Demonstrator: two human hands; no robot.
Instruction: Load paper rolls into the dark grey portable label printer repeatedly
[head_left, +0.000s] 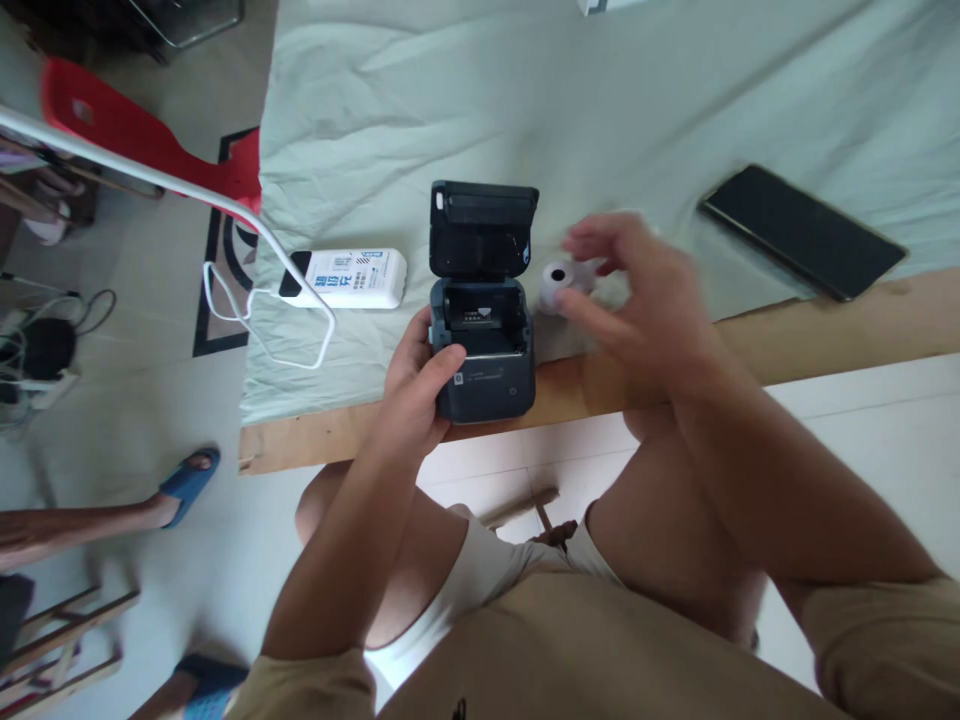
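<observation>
A small dark label printer (484, 375) stands at the near edge of the cloth-covered table (825, 325), its lid (482, 225) flipped up and its paper bay empty. My left hand (414, 385) grips the printer's left side, thumb on its front top. A white paper roll (559, 283) lies on its side on the cloth just right of the printer. My right hand (634, 290) hovers blurred over the roll with fingers spread, holding nothing.
A white power bank (352, 278) with a looped white cable (247, 305) lies left of the printer. A black phone (802, 232) rests at the right. Another person's foot in a blue sandal (187, 482) is on the floor at left, near a red chair (127, 130).
</observation>
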